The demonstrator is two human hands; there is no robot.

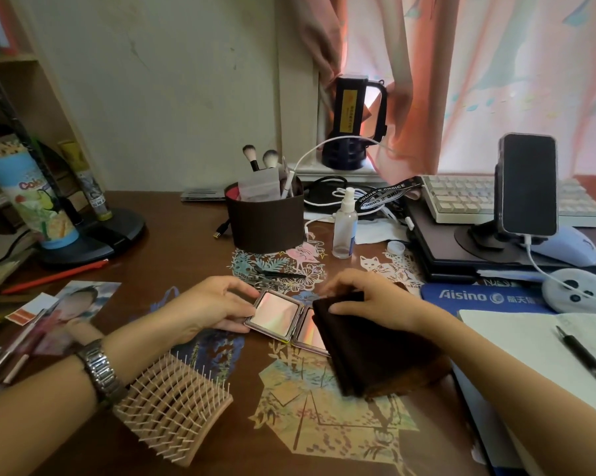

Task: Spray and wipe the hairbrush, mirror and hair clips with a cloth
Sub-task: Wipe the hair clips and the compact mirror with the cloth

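Dark brown cloth [368,352], folded, covers most of the right leaf of the opened mirror [277,314] on the table [173,235]. Right hand [368,300] grips the cloth's upper edge, fingers curled over it; left hand [209,305] pinches the mirror's left leaf. Hairbrush [171,407] (handle hidden under the left forearm) lies bristles-up nearer the viewer; spray bottle [344,228] stands behind.

"Aisino" – blue mouse mat [489,297], "YOUNG'S CHOICE" – black lanyard [382,197], "Colo…" – pencil tube [32,197]
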